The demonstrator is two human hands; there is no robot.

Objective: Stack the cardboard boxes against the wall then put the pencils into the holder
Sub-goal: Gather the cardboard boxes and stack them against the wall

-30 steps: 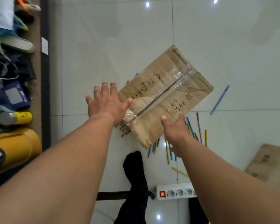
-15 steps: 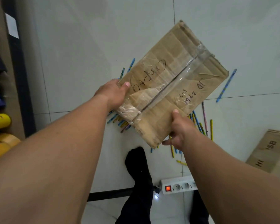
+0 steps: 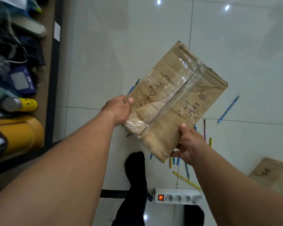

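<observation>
Two grips: left grip (image 3: 118, 110) and right grip (image 3: 189, 144) clamped on opposite edges of cardboard box (image 3: 175, 101), thumbs on top
Box location: held tilted above floor (image 3: 121, 46)
Pencils (image 3: 187, 181): scattered on floor under box
Second box (image 3: 274, 175): on floor, far right

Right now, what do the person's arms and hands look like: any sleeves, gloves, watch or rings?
The left forearm and right forearm are bare, no sleeve in view. The left hand and right hand wear no gloves. No watch or band shows at either wrist, and no ring on the fingers that show. Thumbnails are short and unpainted.
</observation>
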